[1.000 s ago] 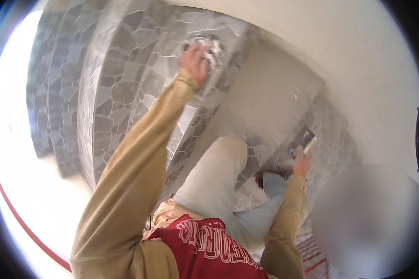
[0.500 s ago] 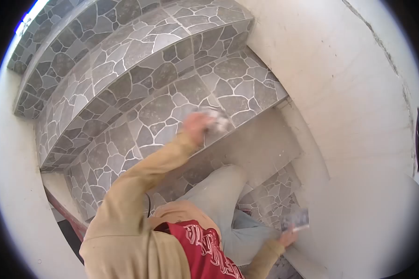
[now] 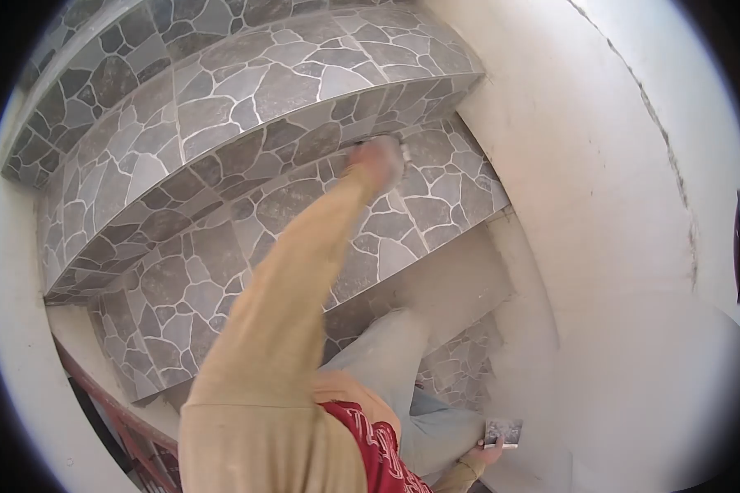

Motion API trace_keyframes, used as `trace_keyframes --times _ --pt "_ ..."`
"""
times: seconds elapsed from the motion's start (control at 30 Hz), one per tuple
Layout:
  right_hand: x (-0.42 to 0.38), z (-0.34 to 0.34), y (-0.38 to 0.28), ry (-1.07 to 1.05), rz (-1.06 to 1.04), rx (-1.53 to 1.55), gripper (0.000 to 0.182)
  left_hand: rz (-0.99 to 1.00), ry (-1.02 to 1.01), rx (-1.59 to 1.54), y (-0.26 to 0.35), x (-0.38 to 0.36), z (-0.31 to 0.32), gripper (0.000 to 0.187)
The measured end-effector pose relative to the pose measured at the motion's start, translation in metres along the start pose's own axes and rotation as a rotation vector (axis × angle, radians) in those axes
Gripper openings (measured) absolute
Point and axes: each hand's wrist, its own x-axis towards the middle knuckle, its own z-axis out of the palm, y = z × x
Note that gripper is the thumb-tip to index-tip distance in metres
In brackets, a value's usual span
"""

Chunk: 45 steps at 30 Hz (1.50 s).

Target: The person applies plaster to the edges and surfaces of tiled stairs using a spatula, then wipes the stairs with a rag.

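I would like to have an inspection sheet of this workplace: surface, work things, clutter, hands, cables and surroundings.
Surface: tiled steps, stone-patterned, with pale joints
Work things: greyish wad, blurred, possibly cloth; dark flat item with a pale edge
Clutter: nothing seen
Hands: left hand at the wad, grip unclear; right hand holding the flat item
Cables: nothing seen
Surroundings: pale wall with a dark crack-like line; reddish railing

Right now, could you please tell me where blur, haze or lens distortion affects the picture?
In the head view, the left hand and the cloth by it are blurred; a milky patch hazes the lower right; the wide lens rounds the frame and darkens its corners; the tiled steps look crisp; the item in the right hand is too small to identify.
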Motion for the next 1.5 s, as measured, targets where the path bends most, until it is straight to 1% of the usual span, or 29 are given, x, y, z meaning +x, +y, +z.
trace_keyframes --times 0.07,0.2,0.3,0.4,0.43,0.5,0.57,0.63,0.7,0.73,0.77,0.8,0.83,0.87,0.9,0.97,1.0,1.07,1.13,1.17,1.2,1.23,1.27,1.3,1.37,1.4,1.43,1.47,1.5 --pt "-0.001 0.008 -0.012 -0.217 0.022 -0.044 0.029 -0.091 -0.068 -0.113 0.039 0.034 -0.007 0.052" --pt "-0.042 0.046 -0.050 -0.201 0.031 -0.177 0.026 -0.052 -0.342 -0.095 0.061 0.026 -0.036 0.051" --pt "-0.035 0.038 -0.025 -0.286 0.000 -0.280 0.027 -0.001 -0.077 -0.086 0.036 -0.066 -0.039 0.047" --pt "-0.003 0.016 0.008 -0.310 -0.029 -0.285 0.029 0.098 0.193 -0.231 -0.026 -0.191 -0.082 0.048" --pt "0.008 0.010 0.018 -0.271 -0.048 -0.328 0.031 0.130 0.129 -0.219 -0.053 -0.228 -0.105 0.050" --pt "0.020 0.002 0.021 -0.233 -0.044 -0.389 0.033 -0.013 0.160 -0.072 -0.108 -0.295 -0.132 0.050" --pt "0.020 0.023 0.017 -0.003 -0.042 -0.639 0.037 -0.118 0.126 0.049 -0.145 -0.329 -0.165 0.049" --pt "0.028 0.022 0.017 -0.031 -0.064 -0.667 0.041 -0.360 0.167 0.083 -0.178 -0.338 -0.179 0.049" --pt "0.040 0.033 0.019 -0.065 -0.112 -0.669 0.045 -0.425 0.227 0.208 -0.181 -0.327 -0.133 0.048" --pt "0.046 0.033 0.020 -0.046 -0.161 -0.754 0.046 -0.493 0.275 0.322 -0.174 -0.316 -0.112 0.047" --pt "0.052 0.037 0.024 -0.038 -0.212 -0.841 0.047 -0.575 0.080 -0.001 -0.158 -0.285 -0.114 0.044" --pt "0.051 0.051 0.027 -0.069 -0.213 -0.841 0.047 -0.560 0.263 -0.008 -0.106 -0.255 -0.118 0.033" --pt "0.044 0.064 0.026 -0.046 -0.204 -0.742 0.048 -0.533 -0.036 -0.697 -0.110 -0.218 -0.083 0.019" --pt "0.033 0.072 0.022 -0.010 -0.197 -0.644 0.049 -0.233 -0.122 -0.557 -0.045 -0.204 -0.132 0.025" --pt "0.028 0.077 0.018 -0.015 -0.210 -0.642 0.049 -0.108 -0.035 -0.353 -0.010 -0.185 -0.117 0.029" --pt "0.027 0.079 0.004 -0.242 -0.188 -0.755 0.059 0.123 0.295 -0.482 0.039 -0.180 -0.116 0.030" --pt "0.029 0.076 0.003 -0.238 -0.193 -0.751 0.059 0.127 0.299 -0.487 0.051 -0.186 -0.125 0.030" --pt "0.030 0.074 0.016 -0.129 -0.323 -0.638 0.053 0.063 0.583 -0.422 0.050 -0.208 -0.153 0.019" --pt "0.039 0.067 0.024 -0.086 -0.314 -0.667 0.054 -0.216 0.264 -0.278 -0.007 -0.258 -0.177 0.022" --pt "0.043 0.058 0.027 -0.024 -0.318 -0.705 0.055 -0.414 0.318 -0.351 -0.028 -0.284 -0.199 0.023" --pt "0.045 0.048 0.027 -0.008 -0.299 -0.700 0.055 -0.456 0.305 -0.454 -0.101 -0.326 -0.176 0.028" --pt "0.049 0.039 0.026 0.007 -0.242 -0.809 0.059 -0.415 0.389 -0.670 -0.137 -0.359 -0.195 0.025" --pt "0.050 0.032 0.023 0.020 -0.191 -0.919 0.064 -0.803 0.375 -0.286 -0.166 -0.385 -0.206 0.020" --pt "0.050 0.027 0.023 0.029 -0.190 -0.919 0.064 -0.798 0.369 -0.291 -0.182 -0.392 -0.189 0.020" --pt "0.048 0.026 0.031 0.127 -0.308 -0.860 0.068 -0.914 0.350 0.021 -0.155 -0.377 -0.215 0.020" --pt "0.051 0.025 0.032 0.121 -0.313 -0.862 0.068 -0.885 0.361 0.174 -0.169 -0.365 -0.179 0.023" --pt "0.052 0.019 0.030 0.022 -0.444 -1.076 0.069 -0.849 0.369 0.321 -0.181 -0.342 -0.141 0.027" --pt "0.064 0.006 0.030 -0.070 -0.578 -1.291 0.069 -0.807 0.390 0.265 -0.158 -0.312 -0.132 0.026" --pt "0.080 0.004 0.037 -0.052 -0.588 -1.294 0.069 -0.763 0.410 0.203 -0.128 -0.280 -0.121 0.026"
